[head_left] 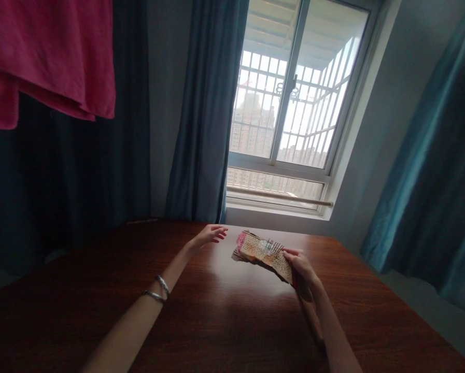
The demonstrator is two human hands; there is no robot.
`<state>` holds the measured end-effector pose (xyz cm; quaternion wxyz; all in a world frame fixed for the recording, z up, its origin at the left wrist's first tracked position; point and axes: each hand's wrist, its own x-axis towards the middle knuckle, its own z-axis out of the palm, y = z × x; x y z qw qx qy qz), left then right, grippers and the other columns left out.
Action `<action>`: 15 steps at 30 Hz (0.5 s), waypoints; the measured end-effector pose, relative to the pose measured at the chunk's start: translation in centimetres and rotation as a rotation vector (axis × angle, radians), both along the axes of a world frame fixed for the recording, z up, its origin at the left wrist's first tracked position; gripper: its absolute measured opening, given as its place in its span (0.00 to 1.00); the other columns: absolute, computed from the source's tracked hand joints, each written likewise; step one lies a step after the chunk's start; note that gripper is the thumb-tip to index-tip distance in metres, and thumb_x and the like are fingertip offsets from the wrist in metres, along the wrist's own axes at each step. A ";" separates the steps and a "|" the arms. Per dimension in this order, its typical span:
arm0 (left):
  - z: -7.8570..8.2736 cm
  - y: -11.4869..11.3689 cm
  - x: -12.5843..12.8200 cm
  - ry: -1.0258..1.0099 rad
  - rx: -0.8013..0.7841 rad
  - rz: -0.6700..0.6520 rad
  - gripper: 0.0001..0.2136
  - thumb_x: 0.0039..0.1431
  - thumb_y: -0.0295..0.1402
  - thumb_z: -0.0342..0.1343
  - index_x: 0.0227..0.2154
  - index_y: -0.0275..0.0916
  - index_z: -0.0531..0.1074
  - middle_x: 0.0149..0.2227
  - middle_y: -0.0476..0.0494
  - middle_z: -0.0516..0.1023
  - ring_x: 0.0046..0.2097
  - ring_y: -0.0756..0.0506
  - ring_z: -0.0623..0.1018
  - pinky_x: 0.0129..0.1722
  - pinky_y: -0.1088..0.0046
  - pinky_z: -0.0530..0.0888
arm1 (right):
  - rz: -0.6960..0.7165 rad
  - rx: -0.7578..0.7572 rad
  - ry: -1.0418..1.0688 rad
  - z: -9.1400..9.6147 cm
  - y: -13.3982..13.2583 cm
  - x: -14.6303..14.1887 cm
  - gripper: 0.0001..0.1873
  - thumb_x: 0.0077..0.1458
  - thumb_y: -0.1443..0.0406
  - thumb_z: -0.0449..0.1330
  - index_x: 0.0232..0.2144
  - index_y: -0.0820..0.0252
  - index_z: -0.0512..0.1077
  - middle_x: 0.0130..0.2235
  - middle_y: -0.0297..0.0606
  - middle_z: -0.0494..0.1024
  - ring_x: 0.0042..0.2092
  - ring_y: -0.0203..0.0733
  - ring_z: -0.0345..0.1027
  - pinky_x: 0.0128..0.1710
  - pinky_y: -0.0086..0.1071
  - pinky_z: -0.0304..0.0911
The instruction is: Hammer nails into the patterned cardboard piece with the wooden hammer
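**Item under handling.** A folded cloth [261, 252], dotted beige with a pink far end, is being held over the far middle of the worktop [216, 316]. Whether its far end is resting on the wood or being carried just above it cannot be told.

**Right hand.** The near end of the cloth is being gripped by the right hand [301, 265]. Its fingers [290, 253] are being kept closed on the cloth's edge.

**Left hand.** The left hand [210, 234] is being held out palm down near the pink end of the cloth, apart from it. Its fingers [220, 231] are being kept loosely spread, and nothing is being held in them. Two bracelets [159, 289] are being worn on that wrist.

**Detail.** A row of thin metal prongs [273, 245] is being carried on top of the cloth, just beside the right hand. What they belong to cannot be told.

**Progress, as judged.** The work is being assessed as at an early stage. The cloth is being controlled by one hand only, and its layers are being kept folded. Contact by the left hand is not yet made.

**Surroundings.** The worktop is being lit from a barred window [290, 103] beyond it. The window is being flanked by blue curtains [201, 129]. A pink towel [49, 57] is being hung at the upper left.
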<state>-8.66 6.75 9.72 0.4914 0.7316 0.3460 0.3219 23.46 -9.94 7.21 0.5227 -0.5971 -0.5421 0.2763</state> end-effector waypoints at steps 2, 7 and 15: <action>-0.7 0.6 0.1 -0.001 -0.026 0.059 0.28 0.44 0.53 0.52 0.40 0.33 0.70 0.39 0.37 0.74 0.38 0.44 0.74 0.32 0.72 0.68 | -0.090 0.071 0.146 -0.2 -1.2 3.2 0.23 0.39 0.57 0.61 0.36 0.68 0.76 0.35 0.45 0.79 0.34 0.45 0.71 0.33 0.33 0.66; -2.7 1.3 1.3 0.074 -0.052 0.038 0.25 0.42 0.50 0.54 0.36 0.33 0.71 0.35 0.38 0.75 0.35 0.45 0.75 0.28 0.75 0.67 | -0.539 0.115 0.085 -3.4 -4.4 13.2 0.24 0.35 0.57 0.60 0.34 0.68 0.76 0.39 0.48 0.78 0.41 0.48 0.71 0.39 0.34 0.66; -3.7 -0.5 3.4 0.136 -0.008 -0.043 0.20 0.44 0.42 0.53 0.36 0.32 0.71 0.32 0.40 0.75 0.32 0.47 0.74 0.27 0.76 0.67 | -0.927 0.029 -0.131 -6.7 -9.1 19.1 0.17 0.35 0.61 0.56 0.24 0.69 0.77 0.31 0.56 0.78 0.35 0.56 0.72 0.34 0.41 0.66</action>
